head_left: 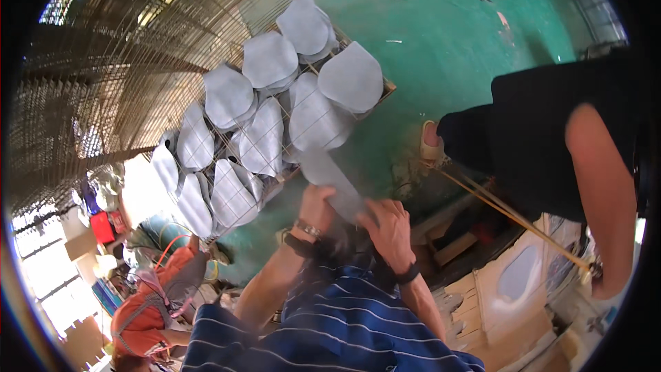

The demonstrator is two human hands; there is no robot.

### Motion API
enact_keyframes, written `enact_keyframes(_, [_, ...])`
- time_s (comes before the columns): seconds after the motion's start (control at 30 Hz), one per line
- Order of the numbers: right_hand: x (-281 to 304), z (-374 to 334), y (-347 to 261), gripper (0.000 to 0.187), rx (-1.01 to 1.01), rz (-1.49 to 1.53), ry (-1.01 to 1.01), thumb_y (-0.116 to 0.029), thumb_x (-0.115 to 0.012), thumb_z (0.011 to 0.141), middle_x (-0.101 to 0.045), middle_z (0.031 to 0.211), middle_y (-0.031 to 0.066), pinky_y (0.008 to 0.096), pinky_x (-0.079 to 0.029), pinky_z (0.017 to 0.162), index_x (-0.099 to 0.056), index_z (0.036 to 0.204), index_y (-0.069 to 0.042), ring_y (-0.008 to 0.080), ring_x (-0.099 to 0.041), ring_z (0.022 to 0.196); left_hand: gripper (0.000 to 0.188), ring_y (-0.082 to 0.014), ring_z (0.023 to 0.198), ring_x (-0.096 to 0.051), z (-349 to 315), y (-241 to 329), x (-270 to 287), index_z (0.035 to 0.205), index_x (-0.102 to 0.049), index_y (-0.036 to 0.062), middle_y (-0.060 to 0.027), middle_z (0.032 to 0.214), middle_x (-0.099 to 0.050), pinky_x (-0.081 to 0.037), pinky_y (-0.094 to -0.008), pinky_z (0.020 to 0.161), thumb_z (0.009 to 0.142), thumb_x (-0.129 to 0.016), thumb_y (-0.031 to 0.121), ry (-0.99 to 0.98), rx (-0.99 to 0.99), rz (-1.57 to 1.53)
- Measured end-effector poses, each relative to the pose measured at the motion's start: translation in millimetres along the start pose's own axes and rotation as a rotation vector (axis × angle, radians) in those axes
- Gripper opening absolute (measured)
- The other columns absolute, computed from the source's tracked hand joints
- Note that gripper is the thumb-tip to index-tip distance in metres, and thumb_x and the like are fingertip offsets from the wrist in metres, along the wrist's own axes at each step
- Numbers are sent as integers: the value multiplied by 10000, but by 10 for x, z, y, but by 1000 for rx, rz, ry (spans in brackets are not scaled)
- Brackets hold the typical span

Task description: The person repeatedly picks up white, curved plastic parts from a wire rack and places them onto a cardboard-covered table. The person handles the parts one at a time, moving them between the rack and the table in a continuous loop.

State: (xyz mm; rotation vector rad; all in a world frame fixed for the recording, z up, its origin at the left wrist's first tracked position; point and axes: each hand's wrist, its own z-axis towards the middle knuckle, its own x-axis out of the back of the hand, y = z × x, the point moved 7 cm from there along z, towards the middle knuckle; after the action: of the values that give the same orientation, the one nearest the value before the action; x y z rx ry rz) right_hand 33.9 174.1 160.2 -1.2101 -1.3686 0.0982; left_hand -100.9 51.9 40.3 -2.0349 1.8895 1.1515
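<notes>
In front of my body, both hands are at a flat grey sheet piece, blurred by motion, whose far end reaches toward the rack. My left hand closes on its left edge, with a bracelet and a dark band at the wrist. My right hand, with a black wristband, grips its near right end between thumb and fingers. Beyond them, several similar grey rounded pieces lie in overlapping stacks on a wire-mesh rack. The piece's near end is partly hidden by my hands.
A person in black stands close at my right, one hand on a long thin pole. Another person in orange is at lower left. More mesh racks fill the upper left; cardboard lies at lower right. The floor is green.
</notes>
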Motion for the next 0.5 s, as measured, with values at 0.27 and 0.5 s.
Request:
enact_keyframes(0.27, [-249, 823, 268, 708, -272, 330, 119, -452, -563, 1026, -501, 1459, 318, 453, -367, 1149, -443, 1467, 88, 435, -469, 1376, 302, -237, 1030, -629, 765, 1483, 203, 1108, -589, 17, -85, 1154, -637, -543, -394, 904, 816, -582, -60, 198, -558, -246])
enact_keyframes(0.5, [-512, 552, 841, 637, -393, 62, 6, -381, -629, 997, -530, 1422, 316, 467, -402, 1119, -500, 1405, 91, 450, -503, 1330, 233, -262, 1097, -633, 2049, 650, 1050, 1055, -635, -17, -117, 1107, -669, -530, -463, 979, 829, -585, -41, 298, -471, -545])
